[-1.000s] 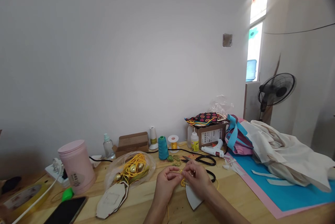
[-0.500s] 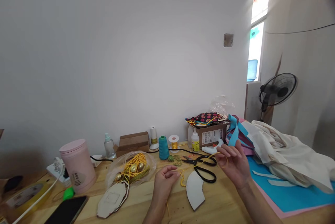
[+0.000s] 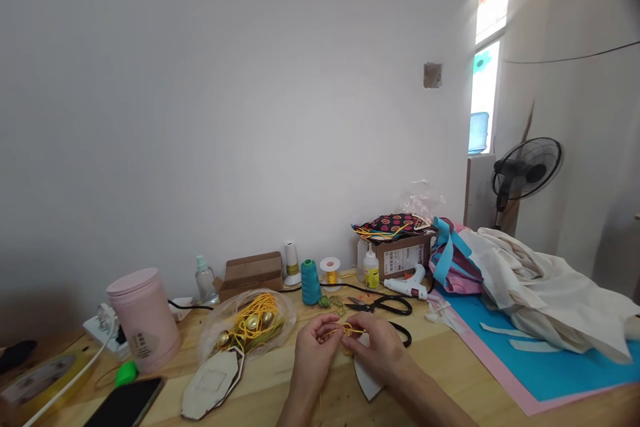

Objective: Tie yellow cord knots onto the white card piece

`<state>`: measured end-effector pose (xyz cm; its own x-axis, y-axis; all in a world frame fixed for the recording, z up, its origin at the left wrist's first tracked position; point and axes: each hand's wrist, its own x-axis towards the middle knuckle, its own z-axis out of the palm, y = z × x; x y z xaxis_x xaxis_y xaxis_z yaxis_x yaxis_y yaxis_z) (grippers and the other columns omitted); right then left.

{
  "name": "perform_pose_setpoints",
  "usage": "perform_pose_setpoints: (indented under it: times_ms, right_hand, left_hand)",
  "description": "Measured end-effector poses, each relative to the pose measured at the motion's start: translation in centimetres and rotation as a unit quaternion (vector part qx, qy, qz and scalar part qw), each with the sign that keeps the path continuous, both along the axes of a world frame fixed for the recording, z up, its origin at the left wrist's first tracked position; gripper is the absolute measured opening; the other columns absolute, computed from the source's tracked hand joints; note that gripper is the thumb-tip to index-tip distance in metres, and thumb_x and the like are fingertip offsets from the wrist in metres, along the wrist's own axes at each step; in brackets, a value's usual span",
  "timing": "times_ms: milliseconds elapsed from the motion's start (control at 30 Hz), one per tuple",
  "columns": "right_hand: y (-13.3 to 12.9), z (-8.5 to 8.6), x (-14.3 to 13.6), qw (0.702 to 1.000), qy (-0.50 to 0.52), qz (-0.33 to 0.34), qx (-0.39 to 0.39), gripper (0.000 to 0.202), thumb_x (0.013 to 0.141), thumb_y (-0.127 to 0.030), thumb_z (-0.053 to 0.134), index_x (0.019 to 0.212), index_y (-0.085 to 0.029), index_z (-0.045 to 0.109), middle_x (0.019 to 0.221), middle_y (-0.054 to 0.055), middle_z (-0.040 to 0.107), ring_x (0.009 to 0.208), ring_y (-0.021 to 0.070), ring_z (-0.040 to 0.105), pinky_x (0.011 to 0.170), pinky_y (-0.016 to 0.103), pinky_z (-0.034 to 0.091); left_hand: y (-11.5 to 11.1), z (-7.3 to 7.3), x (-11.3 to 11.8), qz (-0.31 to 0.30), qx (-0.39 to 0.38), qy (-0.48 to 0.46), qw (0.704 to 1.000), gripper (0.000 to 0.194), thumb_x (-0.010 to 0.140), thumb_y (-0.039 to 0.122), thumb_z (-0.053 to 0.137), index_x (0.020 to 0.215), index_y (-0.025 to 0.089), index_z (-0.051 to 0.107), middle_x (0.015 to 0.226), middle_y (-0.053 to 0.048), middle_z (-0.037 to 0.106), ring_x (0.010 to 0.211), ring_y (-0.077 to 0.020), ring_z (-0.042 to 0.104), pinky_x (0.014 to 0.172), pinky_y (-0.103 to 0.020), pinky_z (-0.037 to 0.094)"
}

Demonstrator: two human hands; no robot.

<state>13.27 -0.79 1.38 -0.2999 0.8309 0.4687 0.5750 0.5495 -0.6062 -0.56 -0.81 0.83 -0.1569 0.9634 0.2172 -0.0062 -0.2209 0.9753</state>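
Both hands meet over the wooden table at the lower middle. My left hand point(image 3: 314, 354) pinches a thin yellow cord point(image 3: 349, 328), and my right hand point(image 3: 383, 355) has its fingers closed on the same cord, which forms a small loop between them. A curved white piece point(image 3: 367, 384) lies beneath my right hand, partly covered by it. Black-handled scissors point(image 3: 395, 305) rest just beyond the hands. Left of them, a clear plastic bag point(image 3: 287, 310) holds yellow cords and gold beads, beside flat white shapes point(image 3: 213, 384).
Behind stand a teal thread spool point(image 3: 311, 284), a glue bottle point(image 3: 371, 270), a glue gun point(image 3: 407, 286) and a cardboard box point(image 3: 404, 257). At left are a pink canister point(image 3: 145, 320) and a phone point(image 3: 125, 404); at right, white cloth point(image 3: 545, 280) on blue sheets point(image 3: 575, 374).
My right hand has moved left and down from beside the glue gun to meet my left hand. The cord stretched between them is now gathered in a small loop.
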Motion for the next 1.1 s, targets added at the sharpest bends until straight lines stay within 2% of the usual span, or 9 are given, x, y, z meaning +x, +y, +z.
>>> perform_pose_setpoints:
  times_ms: [133,333,500,667,800,1100]
  right_hand:
    - [0.5,-0.3,0.0,0.999,-0.015,-0.013,-0.025,0.018,0.074,-0.028,0.043,0.072,-0.02,0.059,0.068,0.0,0.059,0.061,0.0123,0.051,0.054,0.021,0.034]
    - [0.8,-0.7,0.2,1.0,-0.018,-0.005,-0.011,0.015,0.074,-0.025,0.042,0.073,-0.018,0.055,0.072,0.001,0.057,0.067,0.0134,0.051,0.055,0.021,0.034]
    - [0.6,-0.4,0.2,1.0,-0.023,-0.01,-0.007,0.013,0.074,-0.023,0.042,0.072,-0.019,0.054,0.072,0.0,0.057,0.067,0.0127,0.051,0.056,0.02,0.033]
    - [0.6,-0.1,0.2,0.999,-0.035,-0.024,0.005,0.013,0.073,-0.025,0.044,0.07,-0.02,0.055,0.07,-0.001,0.058,0.064,0.0117,0.051,0.053,0.019,0.031]
    - [0.6,-0.3,0.2,0.999,-0.031,-0.031,0.002,0.014,0.072,-0.027,0.046,0.071,-0.02,0.058,0.069,-0.001,0.059,0.063,0.0118,0.052,0.053,0.019,0.032]
    - [1.3,-0.1,1.1,0.999,-0.035,-0.021,-0.004,0.017,0.071,-0.03,0.047,0.073,-0.024,0.064,0.069,-0.001,0.063,0.063,0.0131,0.054,0.055,0.02,0.034]
  left_hand:
    - [-0.1,0.1,0.1,0.003,0.005,0.008,1.0,0.02,0.051,0.018,0.064,0.07,0.012,0.06,0.063,-0.004,0.065,0.063,-0.0173,0.06,0.059,-0.025,0.047]
    - [-0.1,0.1,0.1,-0.016,-0.005,0.003,1.0,0.024,0.05,0.019,0.065,0.073,0.013,0.062,0.063,-0.004,0.064,0.064,-0.0165,0.059,0.06,-0.024,0.046]
    - [0.0,-0.2,0.0,-0.036,-0.003,0.057,0.998,0.02,0.051,0.02,0.065,0.07,0.012,0.064,0.07,-0.006,0.066,0.066,-0.018,0.058,0.06,-0.025,0.046]
    - [0.1,-0.5,-0.1,-0.028,-0.007,0.129,0.991,0.016,0.054,0.027,0.063,0.062,0.014,0.067,0.061,-0.006,0.067,0.059,-0.0199,0.058,0.056,-0.027,0.045]
    - [0.0,-0.3,-0.1,-0.038,-0.002,0.134,0.99,0.016,0.055,0.026,0.062,0.063,0.014,0.068,0.066,-0.008,0.068,0.065,-0.0218,0.059,0.062,-0.029,0.044]
    - [-0.1,0.1,0.0,-0.028,-0.039,0.141,0.989,0.018,0.054,0.028,0.061,0.06,0.011,0.067,0.061,-0.007,0.068,0.06,-0.0206,0.058,0.056,-0.027,0.043]
